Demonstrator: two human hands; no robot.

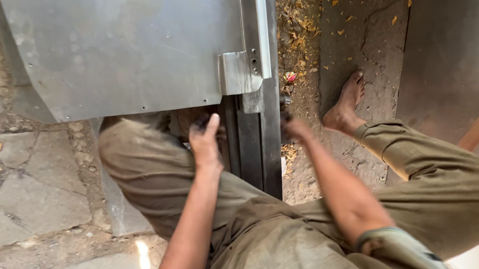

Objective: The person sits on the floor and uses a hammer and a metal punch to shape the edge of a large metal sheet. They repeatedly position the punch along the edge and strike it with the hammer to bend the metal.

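While the person squats in the lower half of the frame, the left hand (pixel 206 140) reaches under the steel sheet (pixel 127 44) in the upper left, fingers curled around something dark that I cannot identify. The right hand (pixel 295 128) touches the dark metal frame (pixel 253 145) at the centre; its grip is hidden. A bare foot (pixel 345 107) rests on the dusty ground (pixel 355 24) nearby.

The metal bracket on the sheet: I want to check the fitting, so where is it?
In the head view, the metal bracket sits at the grey sheet's lower right corner, against the upright frame, just above the left hand.
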